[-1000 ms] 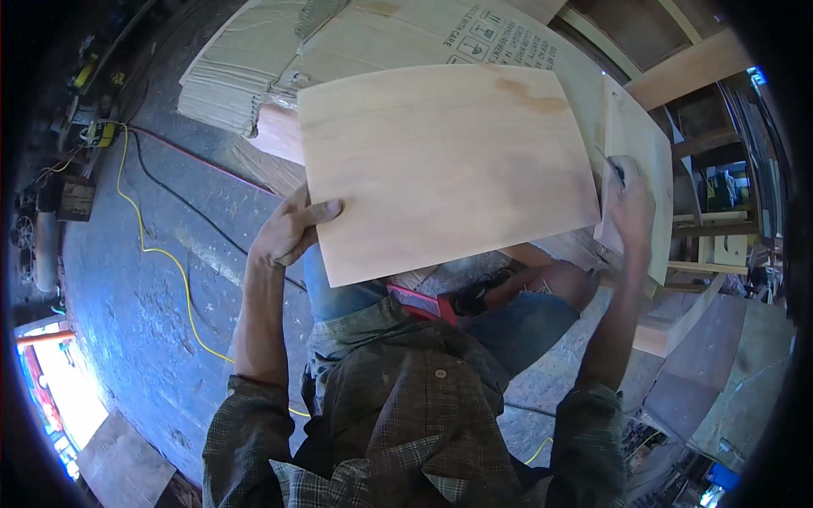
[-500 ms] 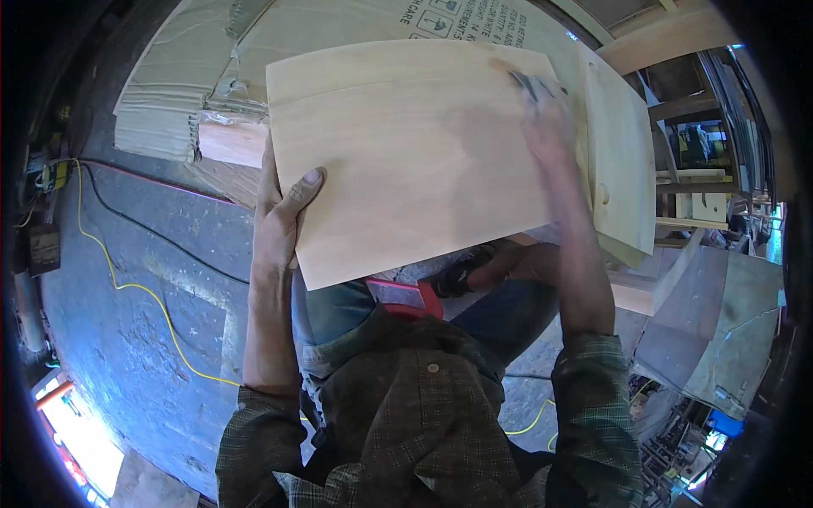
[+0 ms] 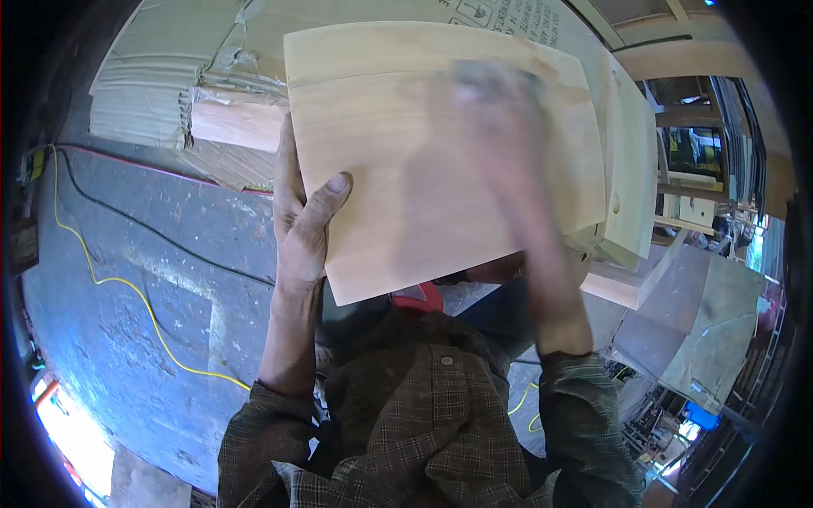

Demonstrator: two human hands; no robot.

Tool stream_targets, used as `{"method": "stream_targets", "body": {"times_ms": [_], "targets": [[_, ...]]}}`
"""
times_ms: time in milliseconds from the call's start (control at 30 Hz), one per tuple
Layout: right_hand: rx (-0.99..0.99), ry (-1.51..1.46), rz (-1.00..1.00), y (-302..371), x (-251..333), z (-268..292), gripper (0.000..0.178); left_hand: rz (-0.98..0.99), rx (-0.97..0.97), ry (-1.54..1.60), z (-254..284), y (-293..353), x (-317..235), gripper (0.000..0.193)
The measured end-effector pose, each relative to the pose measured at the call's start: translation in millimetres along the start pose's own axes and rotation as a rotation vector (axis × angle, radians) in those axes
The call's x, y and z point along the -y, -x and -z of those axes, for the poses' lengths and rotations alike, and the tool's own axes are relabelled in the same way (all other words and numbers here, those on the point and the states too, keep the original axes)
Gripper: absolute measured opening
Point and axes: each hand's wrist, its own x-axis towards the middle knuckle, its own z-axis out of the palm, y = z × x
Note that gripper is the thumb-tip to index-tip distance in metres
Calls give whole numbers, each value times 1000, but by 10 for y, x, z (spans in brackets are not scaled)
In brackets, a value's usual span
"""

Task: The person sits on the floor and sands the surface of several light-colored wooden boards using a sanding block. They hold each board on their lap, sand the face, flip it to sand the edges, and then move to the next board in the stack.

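A pale wooden board (image 3: 381,178) lies tilted in front of me, above my lap. My left hand (image 3: 309,224) grips its left edge, thumb on the top face and fingers out of sight beneath. On the board's upper right part, my right hand (image 3: 508,127) is smeared by motion. Under its fingers is a dark grey sheet, apparently sandpaper (image 3: 468,71), pressed flat to the wood. A faint darker patch shows near the board's far right corner.
Flattened cardboard (image 3: 152,68) lies beyond the board, with a pinkish wood piece (image 3: 233,121) at the left. More pale boards (image 3: 631,161) stand at the right. A yellow cord (image 3: 144,296) and a dark cable cross the grey floor (image 3: 110,356). Something red (image 3: 430,296) sits by my legs.
My right hand has swept leftward across the board with the sandpaper. The board appears shifted slightly right and nearer in the picture, my left hand still on its edge.
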Motion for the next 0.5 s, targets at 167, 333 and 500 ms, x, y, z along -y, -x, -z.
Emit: {"method": "stream_targets", "body": {"times_ms": [167, 333, 500], "targets": [[-14, -21, 317, -47, 275, 125, 38, 9, 22, 30, 64, 39, 4, 84], [-64, -168, -241, -17, -712, 116, 35, -51, 57, -44, 107, -25, 92, 83], [-5, -73, 263, -46, 145, 150, 35, -7, 13, -6, 73, 22, 27, 83]]}}
